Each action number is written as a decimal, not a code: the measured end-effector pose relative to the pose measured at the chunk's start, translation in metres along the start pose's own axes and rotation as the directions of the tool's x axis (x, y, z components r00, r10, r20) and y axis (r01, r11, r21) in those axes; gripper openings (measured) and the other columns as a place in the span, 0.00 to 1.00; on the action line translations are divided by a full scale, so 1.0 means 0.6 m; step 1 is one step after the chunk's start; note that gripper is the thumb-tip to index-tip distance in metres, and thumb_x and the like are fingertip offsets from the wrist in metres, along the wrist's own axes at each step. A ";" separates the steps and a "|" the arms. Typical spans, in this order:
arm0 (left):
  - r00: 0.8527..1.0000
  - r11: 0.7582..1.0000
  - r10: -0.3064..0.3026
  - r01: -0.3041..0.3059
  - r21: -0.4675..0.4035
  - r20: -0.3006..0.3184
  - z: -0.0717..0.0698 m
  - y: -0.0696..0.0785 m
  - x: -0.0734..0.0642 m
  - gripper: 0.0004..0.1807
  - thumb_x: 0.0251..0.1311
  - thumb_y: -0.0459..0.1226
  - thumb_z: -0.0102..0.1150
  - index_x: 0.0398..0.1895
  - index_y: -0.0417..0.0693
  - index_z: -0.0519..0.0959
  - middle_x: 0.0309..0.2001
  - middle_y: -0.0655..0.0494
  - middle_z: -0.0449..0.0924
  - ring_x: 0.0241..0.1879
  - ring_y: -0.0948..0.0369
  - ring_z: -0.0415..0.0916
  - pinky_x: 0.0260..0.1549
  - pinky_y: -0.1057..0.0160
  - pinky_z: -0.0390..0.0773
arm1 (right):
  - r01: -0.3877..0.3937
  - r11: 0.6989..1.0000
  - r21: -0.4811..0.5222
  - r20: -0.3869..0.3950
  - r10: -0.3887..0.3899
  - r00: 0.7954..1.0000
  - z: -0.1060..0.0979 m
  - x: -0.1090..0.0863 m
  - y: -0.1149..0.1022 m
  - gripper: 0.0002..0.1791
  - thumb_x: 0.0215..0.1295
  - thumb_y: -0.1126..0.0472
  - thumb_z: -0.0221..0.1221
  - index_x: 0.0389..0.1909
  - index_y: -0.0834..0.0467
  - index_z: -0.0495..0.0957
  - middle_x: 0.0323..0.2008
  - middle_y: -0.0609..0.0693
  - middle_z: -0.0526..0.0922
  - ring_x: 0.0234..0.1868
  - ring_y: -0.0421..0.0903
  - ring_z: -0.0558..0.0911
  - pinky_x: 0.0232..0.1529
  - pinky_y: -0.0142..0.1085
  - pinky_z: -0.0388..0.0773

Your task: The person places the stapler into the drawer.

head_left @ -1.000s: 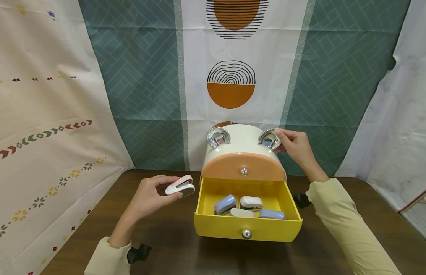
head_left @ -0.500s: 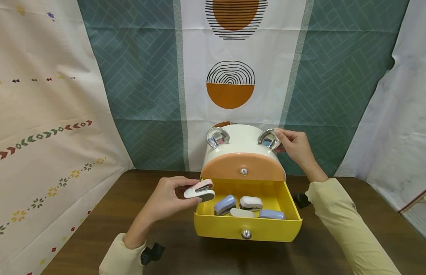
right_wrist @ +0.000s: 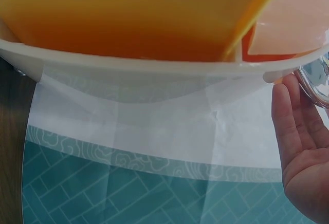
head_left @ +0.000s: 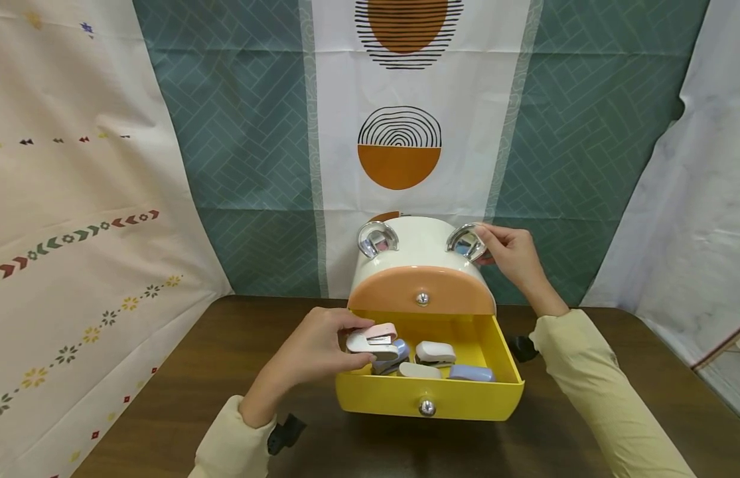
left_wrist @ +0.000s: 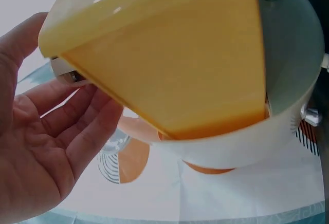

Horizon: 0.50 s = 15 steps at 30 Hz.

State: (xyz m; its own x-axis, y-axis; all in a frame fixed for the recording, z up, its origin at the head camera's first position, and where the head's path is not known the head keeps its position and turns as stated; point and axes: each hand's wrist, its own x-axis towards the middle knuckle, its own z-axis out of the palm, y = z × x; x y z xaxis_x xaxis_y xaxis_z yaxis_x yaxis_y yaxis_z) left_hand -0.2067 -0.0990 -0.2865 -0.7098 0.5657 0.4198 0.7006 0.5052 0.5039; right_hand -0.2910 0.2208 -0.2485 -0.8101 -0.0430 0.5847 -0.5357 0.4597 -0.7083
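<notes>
My left hand (head_left: 316, 348) pinches a small white stapler with a pink top (head_left: 375, 342), over the left side of the pulled-out yellow drawer (head_left: 387, 398). Inside the drawer lie a lavender stapler (head_left: 402, 352), partly hidden by the held one, a white stapler (head_left: 437, 352), an off-white one (head_left: 420, 370) and another lavender one (head_left: 472, 373). In the left wrist view the drawer's wall covers most of the held stapler (left_wrist: 62, 70). With thumb and fingers, my right hand (head_left: 514, 259) holds the silver ear-shaped ring (head_left: 459, 236) on top of the white cabinet (head_left: 420, 245).
Above the yellow drawer is a closed orange drawer (head_left: 387, 295) with a silver knob. A second silver ear (head_left: 362, 240) stands at the cabinet's left. The cabinet sits on a dark wooden table (head_left: 184, 392), with a patterned cloth (head_left: 250, 166) hanging behind.
My left hand has carried the pink-and-white stapler rightward, from beside the cabinet to over the open drawer. My right hand stays on the silver ear.
</notes>
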 end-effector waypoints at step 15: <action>0.995 0.998 -0.005 -0.002 0.065 0.104 0.000 0.013 0.009 0.18 0.44 0.38 0.69 0.41 0.43 0.83 0.35 0.57 0.83 0.31 0.64 0.75 0.33 0.69 0.76 | -0.004 1.000 -0.007 -0.003 0.004 1.000 -0.001 0.003 0.012 0.18 0.65 0.60 0.52 0.52 0.67 0.74 0.42 0.70 0.78 0.22 0.31 0.78 0.26 0.26 0.76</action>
State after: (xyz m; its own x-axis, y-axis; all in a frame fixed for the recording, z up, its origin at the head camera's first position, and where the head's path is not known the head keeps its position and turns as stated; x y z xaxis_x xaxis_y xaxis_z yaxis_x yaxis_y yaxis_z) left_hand -0.2049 -0.0922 -0.2801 -0.7019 0.6279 0.3362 0.7051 0.5458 0.4528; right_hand -0.2964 0.2243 -0.2521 -0.8117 -0.0385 0.5828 -0.5306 0.4658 -0.7082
